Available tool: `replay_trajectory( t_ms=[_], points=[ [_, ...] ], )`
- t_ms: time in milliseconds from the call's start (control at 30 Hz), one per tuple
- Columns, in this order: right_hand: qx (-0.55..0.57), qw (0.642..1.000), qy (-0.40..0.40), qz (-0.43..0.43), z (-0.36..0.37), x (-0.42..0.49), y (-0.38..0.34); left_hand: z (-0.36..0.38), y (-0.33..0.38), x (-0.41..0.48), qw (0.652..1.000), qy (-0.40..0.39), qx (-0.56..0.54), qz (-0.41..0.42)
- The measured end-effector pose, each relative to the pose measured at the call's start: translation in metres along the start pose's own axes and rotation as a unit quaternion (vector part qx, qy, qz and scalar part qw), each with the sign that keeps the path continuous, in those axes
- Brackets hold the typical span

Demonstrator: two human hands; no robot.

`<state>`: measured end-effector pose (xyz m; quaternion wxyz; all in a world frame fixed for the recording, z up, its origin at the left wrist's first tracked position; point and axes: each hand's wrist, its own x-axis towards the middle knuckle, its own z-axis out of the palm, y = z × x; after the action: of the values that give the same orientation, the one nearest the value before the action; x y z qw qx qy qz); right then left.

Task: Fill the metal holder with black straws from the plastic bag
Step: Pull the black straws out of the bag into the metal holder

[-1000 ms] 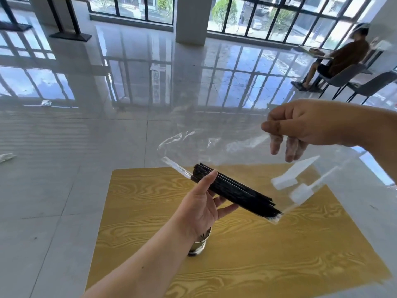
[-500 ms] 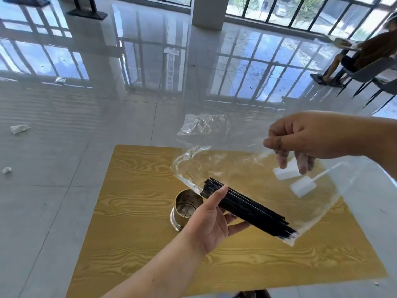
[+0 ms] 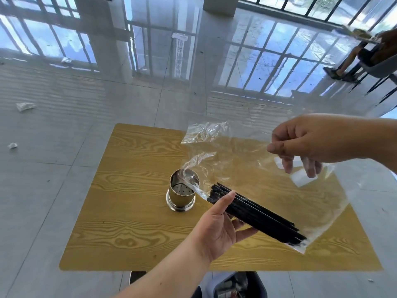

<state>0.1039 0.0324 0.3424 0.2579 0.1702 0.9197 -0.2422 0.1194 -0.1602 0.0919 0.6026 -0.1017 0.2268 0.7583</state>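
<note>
A: Presently, at the left of the table [image 3: 137, 222], the metal holder [image 3: 181, 193] is seen upright and empty; only its perforated floor shows. A crumpled tongue of the plastic bag [image 3: 247, 168] is draped over its near-right rim.

B: Noted. The tongue could be dragged as the bag is moved, and the holder tipped or slid. Next along?

A: The left hand [image 3: 217, 226] is half closed around the black straws [image 3: 255, 214], thumb on top, fingers beneath. Whether film lies between palm and bundle cannot be told. The bundle is held tilted, its upper ends just right of the holder, its lower ends down in the bag's near-right corner.

B: So nothing has been loaded. If the bundle is withdrawn under a loose grip, single straws may be fanned out and dropped on the table or floor.

A: At the right, the right hand [image 3: 318, 143] is loosely curled, the film's upper edge pinched between thumb and forefinger; other fingers hang open behind the plastic.

B: Should that pinch be lost, the bag would collapse over the holder's mouth.
</note>
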Motion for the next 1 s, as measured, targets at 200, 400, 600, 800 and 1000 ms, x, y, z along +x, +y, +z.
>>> replay_trajectory(
  t_ms=[200,400,600,800,1000],
  points=[
    [-0.016,0.999,-0.028,0.016,0.007,0.006,0.004,-0.008,-0.013,0.003,1.0,0.004,-0.015,-0.008],
    [-0.036,0.998,-0.04,0.041,0.007,0.021,0.002,-0.013,-0.017,0.007,1.0,0.011,-0.02,-0.012],
    [-0.072,0.995,-0.053,0.045,0.002,0.036,-0.008,-0.016,-0.017,0.017,0.999,0.018,-0.027,-0.017],
    [-0.112,0.991,-0.064,0.046,-0.001,0.051,-0.024,-0.023,-0.015,0.025,0.999,0.009,-0.044,-0.02],
    [-0.13,0.988,-0.066,0.053,-0.003,0.06,-0.034,-0.026,-0.013,0.026,0.998,-0.009,-0.063,-0.018]
  ],
)
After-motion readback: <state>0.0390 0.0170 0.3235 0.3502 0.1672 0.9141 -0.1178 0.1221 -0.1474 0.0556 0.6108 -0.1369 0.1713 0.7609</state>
